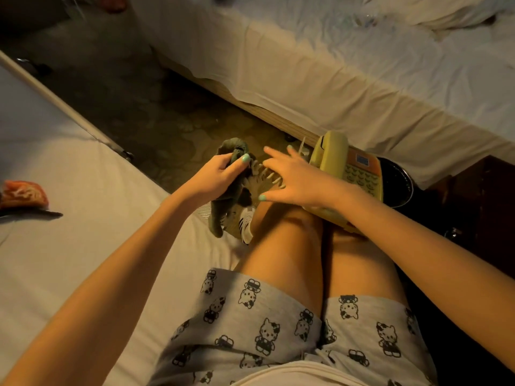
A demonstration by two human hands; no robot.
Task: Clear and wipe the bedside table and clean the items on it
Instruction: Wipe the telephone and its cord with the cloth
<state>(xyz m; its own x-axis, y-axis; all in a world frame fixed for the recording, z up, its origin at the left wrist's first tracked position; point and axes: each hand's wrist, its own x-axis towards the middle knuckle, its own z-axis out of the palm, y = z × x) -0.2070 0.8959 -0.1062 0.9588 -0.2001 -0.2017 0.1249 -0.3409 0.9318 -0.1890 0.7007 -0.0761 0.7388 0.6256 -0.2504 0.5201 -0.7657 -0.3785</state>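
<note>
Left hand (220, 174) grips a bunched dark green cloth (227, 210), which hangs down past the knee. Next along, the coiled cord (266, 176) stretches between the hands. The right hand (292, 179) is spread flat above it, fingers straight, gripping nothing. The yellow telephone (348, 168) lies on the right thigh, long axis pointing away from the person. It sits right of both hands, so the cloth would have to cross rightward. The dark bedside table (490, 190) sits far right.

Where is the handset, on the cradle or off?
On the cradle: the handset lies seated on the phone, beside its keypad.
</note>
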